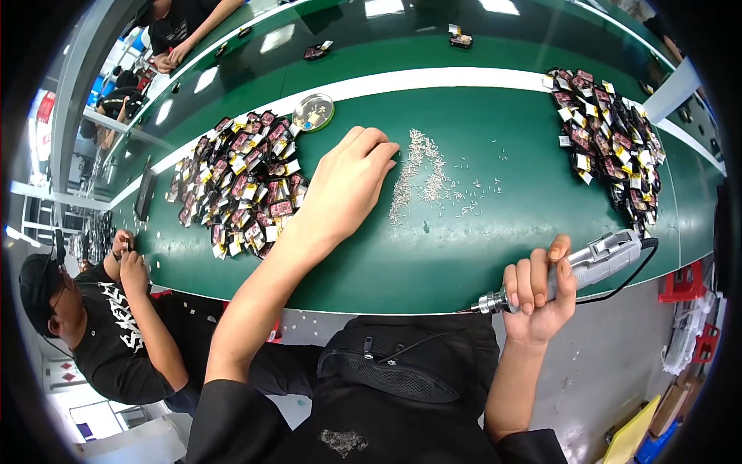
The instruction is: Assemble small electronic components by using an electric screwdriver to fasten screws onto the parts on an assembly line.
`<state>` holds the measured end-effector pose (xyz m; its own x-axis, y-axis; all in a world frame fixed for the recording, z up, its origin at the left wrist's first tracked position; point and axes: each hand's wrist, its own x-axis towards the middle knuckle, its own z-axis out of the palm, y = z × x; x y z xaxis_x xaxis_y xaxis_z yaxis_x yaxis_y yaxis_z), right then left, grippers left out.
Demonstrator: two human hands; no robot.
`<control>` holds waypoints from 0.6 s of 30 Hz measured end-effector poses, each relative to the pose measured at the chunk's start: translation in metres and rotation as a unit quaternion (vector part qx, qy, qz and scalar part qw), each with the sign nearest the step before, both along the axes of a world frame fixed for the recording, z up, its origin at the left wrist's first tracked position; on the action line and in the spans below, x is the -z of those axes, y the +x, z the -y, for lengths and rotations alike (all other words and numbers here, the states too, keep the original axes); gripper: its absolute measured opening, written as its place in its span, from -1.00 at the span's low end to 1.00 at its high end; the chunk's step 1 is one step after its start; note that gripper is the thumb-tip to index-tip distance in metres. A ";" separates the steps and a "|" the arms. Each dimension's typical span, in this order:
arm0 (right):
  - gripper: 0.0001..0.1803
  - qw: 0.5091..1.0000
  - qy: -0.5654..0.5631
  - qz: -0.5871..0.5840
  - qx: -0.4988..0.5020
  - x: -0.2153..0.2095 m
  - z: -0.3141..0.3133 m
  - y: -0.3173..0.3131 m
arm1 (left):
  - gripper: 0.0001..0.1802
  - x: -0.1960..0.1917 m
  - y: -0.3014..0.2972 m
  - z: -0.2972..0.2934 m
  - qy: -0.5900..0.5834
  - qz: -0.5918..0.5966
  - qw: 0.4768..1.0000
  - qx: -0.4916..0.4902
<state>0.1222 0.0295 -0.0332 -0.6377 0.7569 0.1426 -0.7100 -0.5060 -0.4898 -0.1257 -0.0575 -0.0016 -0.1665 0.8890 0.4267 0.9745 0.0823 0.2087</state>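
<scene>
My right hand (533, 298) is wrapped round a silver electric screwdriver (603, 259), near the table's front edge. Its bit points left, and a black cable loops from its back end. My left hand (352, 182) reaches over the green table (355, 274), fingertips pinched together beside a spread of tiny silver screws (417, 166). Whatever is between those fingertips is too small to make out. Left of that forearm lies a big heap of small black modules (239, 182) with pinkish faces, white tags and yellow parts.
A second heap of similar modules (607, 139) lies at the right. Behind the left heap stands a round clear dish (313, 113) with small pieces in it. Single modules (460, 37) sit on the green strip beyond the white rail. A co-worker (116, 325) in black sits at the left.
</scene>
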 end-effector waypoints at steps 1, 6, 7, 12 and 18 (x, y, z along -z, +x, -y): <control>-0.86 1.000 0.000 -0.001 0.004 0.001 -0.001 0.001 | -0.79 0.001 0.001 -0.003 0.000 -0.001 1.000 0.004; -0.87 1.000 -0.004 -0.024 -0.011 0.000 0.000 0.003 | -0.86 0.000 -0.003 -0.011 -0.044 -0.120 0.991 0.032; -0.87 1.000 -0.001 -0.025 -0.015 0.000 0.000 0.003 | -0.86 -0.001 -0.004 -0.012 -0.054 -0.164 0.984 0.046; -0.87 1.000 -0.008 -0.019 -0.019 0.002 -0.001 0.001 | -0.86 0.005 -0.016 -0.011 -0.002 -0.122 0.991 0.053; -0.87 1.000 -0.027 -0.014 -0.005 -0.002 0.004 0.002 | -0.85 -0.003 0.020 0.047 0.040 0.096 0.994 -0.032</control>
